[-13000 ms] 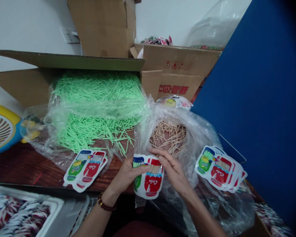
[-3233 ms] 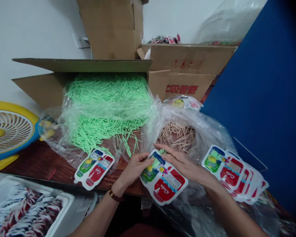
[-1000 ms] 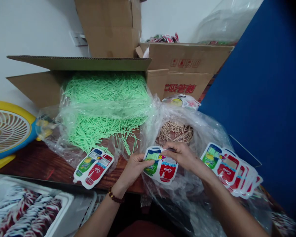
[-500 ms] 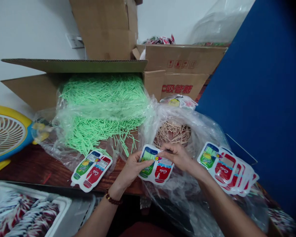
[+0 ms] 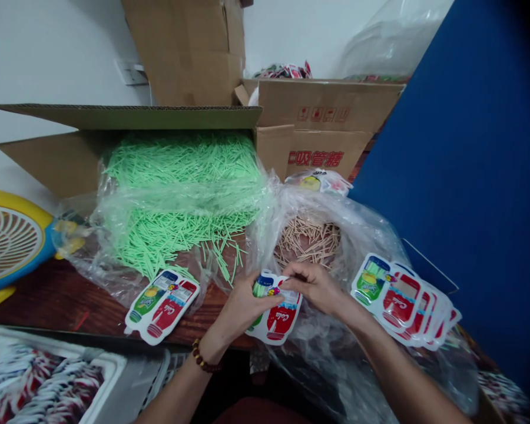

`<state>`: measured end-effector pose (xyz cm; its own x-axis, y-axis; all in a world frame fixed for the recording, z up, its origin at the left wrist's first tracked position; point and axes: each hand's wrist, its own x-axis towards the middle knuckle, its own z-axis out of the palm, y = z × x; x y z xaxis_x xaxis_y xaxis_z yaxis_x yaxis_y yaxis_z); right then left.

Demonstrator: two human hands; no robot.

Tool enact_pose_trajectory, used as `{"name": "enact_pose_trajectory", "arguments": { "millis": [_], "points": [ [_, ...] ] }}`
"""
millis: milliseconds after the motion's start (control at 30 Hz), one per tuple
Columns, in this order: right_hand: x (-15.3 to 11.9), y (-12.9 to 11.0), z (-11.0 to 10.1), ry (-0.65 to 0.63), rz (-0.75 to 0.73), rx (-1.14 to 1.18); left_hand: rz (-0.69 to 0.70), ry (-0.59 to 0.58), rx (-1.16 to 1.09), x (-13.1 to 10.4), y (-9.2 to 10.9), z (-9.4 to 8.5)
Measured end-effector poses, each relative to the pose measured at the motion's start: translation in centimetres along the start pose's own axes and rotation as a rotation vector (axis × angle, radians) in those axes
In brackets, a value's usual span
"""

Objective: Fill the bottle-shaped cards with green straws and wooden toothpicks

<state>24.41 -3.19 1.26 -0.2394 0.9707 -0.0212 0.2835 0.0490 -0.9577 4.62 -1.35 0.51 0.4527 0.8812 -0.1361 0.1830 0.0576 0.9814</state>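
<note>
A bottle-shaped pouch (image 5: 281,323) with a green half and a red Cola half is between my hands at the table's front edge. My left hand (image 5: 247,303) grips its left side, the thumb lying across the front. At the top right of the pouch, my right hand (image 5: 313,285) pinches the edge with thumb and forefinger; whether a stick is also in that pinch is hidden. Behind it lie thin brown sticks (image 5: 307,235) in clear plastic. A similar pouch (image 5: 163,306) rests to the left, and a fanned stack of pouches (image 5: 401,297) lies to the right.
Light green sticks (image 5: 181,159) spill from an open cardboard box (image 5: 39,156) onto the table. A yellow and blue fan (image 5: 13,241) stands at the left. Below it is a white foam box (image 5: 110,377) of packed pouches. A blue panel (image 5: 459,176) borders the right side.
The pouch has shifted slightly left and down in my hands. My left thumb now reaches further across its front, covering more of the green half. My right hand still pinches the top.
</note>
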Motion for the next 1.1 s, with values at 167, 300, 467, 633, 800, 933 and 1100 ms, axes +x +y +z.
{"name": "enact_pose_trajectory", "arguments": {
  "millis": [167,300,467,633,800,933,1100],
  "points": [
    [0.0,0.1,0.1,0.014,-0.045,-0.098,-0.049,-0.067,-0.059,-0.2,-0.6,0.3],
    [0.1,0.1,0.2,0.051,-0.087,-0.205,-0.06,-0.053,-0.033,-0.3,-0.7,0.2],
    [-0.1,0.3,0.6,0.031,-0.141,-0.287,-0.102,-0.059,-0.004,-0.3,-0.8,-0.1],
    [-0.3,1.4,0.9,-0.035,-0.092,-0.269,-0.157,-0.152,-0.058,-0.5,-1.2,-0.4],
    [1.3,2.7,-3.3,0.022,-0.028,-0.428,-0.226,-0.2,-0.134,-0.4,-1.8,-1.0],
    [3.4,4.1,-9.1,0.109,0.105,-0.881,-0.249,-0.207,-0.139,-0.5,-2.4,-1.4],
    [4.6,5.4,-11.5,-0.03,0.114,-1.031,-0.285,-0.161,-0.206,-0.4,-3.7,-1.4]
  ]
}}
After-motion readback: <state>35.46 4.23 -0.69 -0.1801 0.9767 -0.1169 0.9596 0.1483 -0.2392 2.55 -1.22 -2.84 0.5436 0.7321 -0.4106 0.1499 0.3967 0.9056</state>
